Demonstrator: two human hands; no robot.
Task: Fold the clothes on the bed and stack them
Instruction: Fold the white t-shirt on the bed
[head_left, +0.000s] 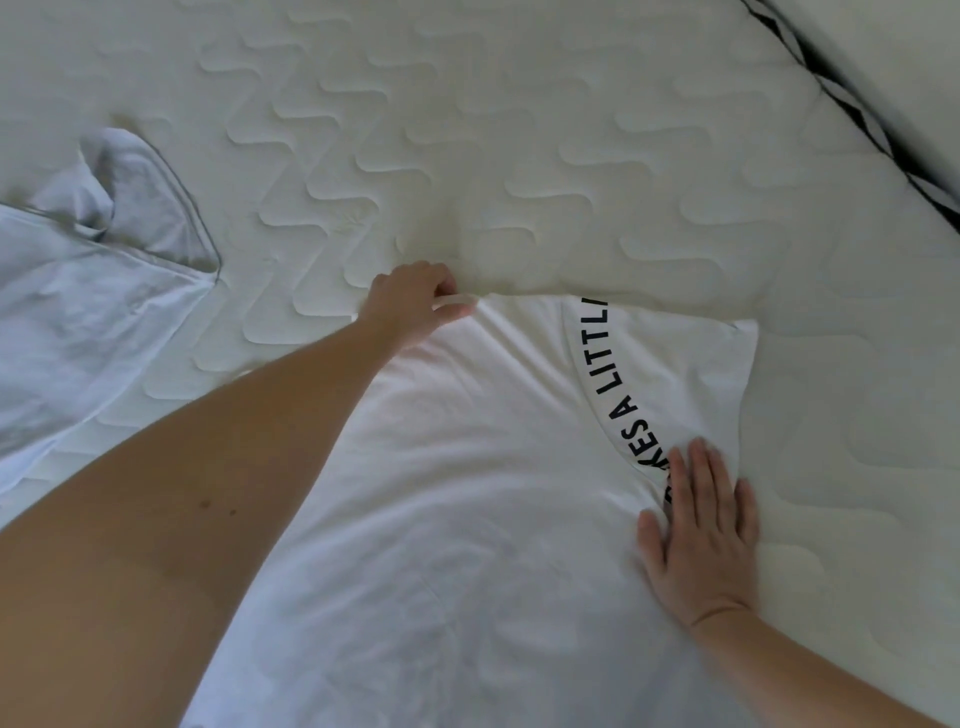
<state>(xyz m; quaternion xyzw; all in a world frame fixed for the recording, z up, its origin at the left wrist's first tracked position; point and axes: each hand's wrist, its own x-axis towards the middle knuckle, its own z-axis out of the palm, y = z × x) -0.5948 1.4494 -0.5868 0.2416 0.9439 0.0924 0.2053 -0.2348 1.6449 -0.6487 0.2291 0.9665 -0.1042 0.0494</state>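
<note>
Quilted mattress: two white garments; left hand pinches printed shirt edge, right hand flat.

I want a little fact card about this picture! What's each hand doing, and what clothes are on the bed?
left hand: left hand pinches the far edge of the white T-shirt
right hand: right hand lies flat, pressing on the T-shirt by its black lettering
T-shirt: spread out, right side folded over so part of the lettering is hidden
other clothes: a rumpled pale garment lies to the left, apart from the T-shirt
surface: quilted white mattress
stack: none in view
</note>
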